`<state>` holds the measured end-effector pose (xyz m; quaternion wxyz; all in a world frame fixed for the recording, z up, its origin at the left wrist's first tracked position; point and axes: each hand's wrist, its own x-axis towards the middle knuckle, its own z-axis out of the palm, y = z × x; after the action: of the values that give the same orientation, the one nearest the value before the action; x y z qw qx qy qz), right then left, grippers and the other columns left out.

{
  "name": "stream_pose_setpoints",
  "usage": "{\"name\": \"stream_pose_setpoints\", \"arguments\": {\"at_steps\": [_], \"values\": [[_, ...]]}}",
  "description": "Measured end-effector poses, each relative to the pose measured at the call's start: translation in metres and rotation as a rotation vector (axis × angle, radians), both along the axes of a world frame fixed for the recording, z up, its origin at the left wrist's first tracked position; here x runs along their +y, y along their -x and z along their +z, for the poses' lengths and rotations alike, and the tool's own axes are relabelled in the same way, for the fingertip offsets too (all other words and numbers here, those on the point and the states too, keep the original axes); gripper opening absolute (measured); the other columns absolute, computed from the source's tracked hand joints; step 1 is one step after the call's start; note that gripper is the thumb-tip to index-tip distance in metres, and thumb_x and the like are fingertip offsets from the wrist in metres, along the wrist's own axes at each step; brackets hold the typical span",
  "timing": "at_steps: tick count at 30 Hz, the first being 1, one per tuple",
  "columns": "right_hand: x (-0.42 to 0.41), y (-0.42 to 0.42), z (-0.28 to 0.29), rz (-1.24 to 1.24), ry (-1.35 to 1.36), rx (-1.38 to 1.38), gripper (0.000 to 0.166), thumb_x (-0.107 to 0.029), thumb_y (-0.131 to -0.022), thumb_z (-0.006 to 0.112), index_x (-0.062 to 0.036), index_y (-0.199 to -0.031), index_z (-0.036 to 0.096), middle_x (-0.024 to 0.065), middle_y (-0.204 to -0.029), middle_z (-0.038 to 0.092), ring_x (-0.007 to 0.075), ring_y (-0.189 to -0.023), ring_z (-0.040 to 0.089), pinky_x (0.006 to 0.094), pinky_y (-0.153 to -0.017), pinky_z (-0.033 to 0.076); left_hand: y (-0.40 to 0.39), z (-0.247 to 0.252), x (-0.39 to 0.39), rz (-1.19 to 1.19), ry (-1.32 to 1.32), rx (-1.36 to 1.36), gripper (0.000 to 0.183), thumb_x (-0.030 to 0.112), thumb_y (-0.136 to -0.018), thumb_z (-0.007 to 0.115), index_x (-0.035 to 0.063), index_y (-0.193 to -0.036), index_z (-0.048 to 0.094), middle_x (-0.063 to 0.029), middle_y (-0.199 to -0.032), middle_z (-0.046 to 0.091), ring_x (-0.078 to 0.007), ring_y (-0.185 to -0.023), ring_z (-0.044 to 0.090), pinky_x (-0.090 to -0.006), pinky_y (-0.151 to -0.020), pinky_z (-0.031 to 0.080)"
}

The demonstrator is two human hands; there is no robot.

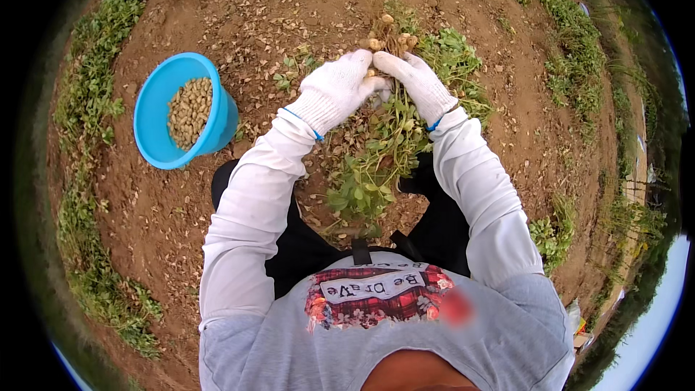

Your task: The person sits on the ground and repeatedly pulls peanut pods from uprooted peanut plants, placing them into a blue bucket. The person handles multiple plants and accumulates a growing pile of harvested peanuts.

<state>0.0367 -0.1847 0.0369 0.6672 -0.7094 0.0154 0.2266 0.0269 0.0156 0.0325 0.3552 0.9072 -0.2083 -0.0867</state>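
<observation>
A pulled peanut plant (399,130) lies across the space before me, its leafy tops toward my knees. At its far end, peanut pods (376,44) cluster on the roots. My right hand (410,79), in a white knit glove, closes around the stems just below those pods. My left hand (339,87), gloved alike, meets it from the left with thumb and fingers at the pods near the root base. Its fingertips are partly hidden, so whether they pinch a pod is unclear. A blue plastic bucket (228,114) stands to my left with picked peanuts (190,111) inside.
More leafy plants (448,57) lie just beyond my right hand. Rows of uprooted greenery (87,136) run along the left, and others (573,49) along the right. Brown soil (255,11) strewn with dry leaves spreads around. My bent legs flank the plant.
</observation>
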Motion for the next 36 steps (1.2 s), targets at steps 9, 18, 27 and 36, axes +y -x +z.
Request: {"name": "stream_pose_setpoints", "arguments": {"at_steps": [9,18,27,36], "values": [[0.026,-0.007,0.012,0.070,-0.022,0.051,0.034,-0.030,-0.092,0.073,0.0003,-0.080,0.066,0.0051,-0.064,0.062,0.0172,-0.057,0.062,0.0351,-0.064,0.058,-0.008,0.015,0.046,-0.177,-0.016,0.061,0.038,0.041,-0.102,0.056,0.0047,-0.108,0.064,-0.0204,-0.094,0.068,-0.0367,-0.091,0.068,-0.0438,-0.080,0.053],[0.058,0.002,0.011,0.166,0.023,0.033,0.045,-0.033,-0.088,0.078,0.0059,-0.101,0.059,0.0041,-0.065,0.061,0.0152,-0.055,0.060,0.0347,-0.060,0.057,0.008,0.033,0.093,-0.121,0.195,0.555,0.037,0.044,-0.100,0.063,0.0069,-0.100,0.067,-0.0103,-0.076,0.062,-0.0193,-0.060,0.061,-0.0359,-0.059,0.051],[0.017,-0.016,0.031,-0.129,-0.282,-0.015,0.034,-0.033,-0.098,0.067,-0.0019,-0.090,0.059,0.0107,-0.071,0.060,0.0289,-0.067,0.070,0.0338,-0.062,0.058,0.008,-0.009,0.090,0.079,1.020,0.795,0.029,0.026,-0.103,0.060,0.0046,-0.122,0.063,-0.0077,-0.113,0.065,-0.0163,-0.093,0.071,-0.0337,-0.074,0.063],[0.024,0.000,0.019,-0.292,-0.397,0.124,0.057,-0.052,-0.101,0.061,-0.0037,-0.130,0.066,0.0123,-0.116,0.071,0.0193,-0.096,0.070,0.0329,-0.084,0.058,0.003,-0.024,0.018,0.133,1.227,0.932,0.041,0.031,-0.099,0.067,0.0090,-0.132,0.057,-0.0076,-0.115,0.070,-0.0144,-0.088,0.067,-0.0238,-0.068,0.049]]}}
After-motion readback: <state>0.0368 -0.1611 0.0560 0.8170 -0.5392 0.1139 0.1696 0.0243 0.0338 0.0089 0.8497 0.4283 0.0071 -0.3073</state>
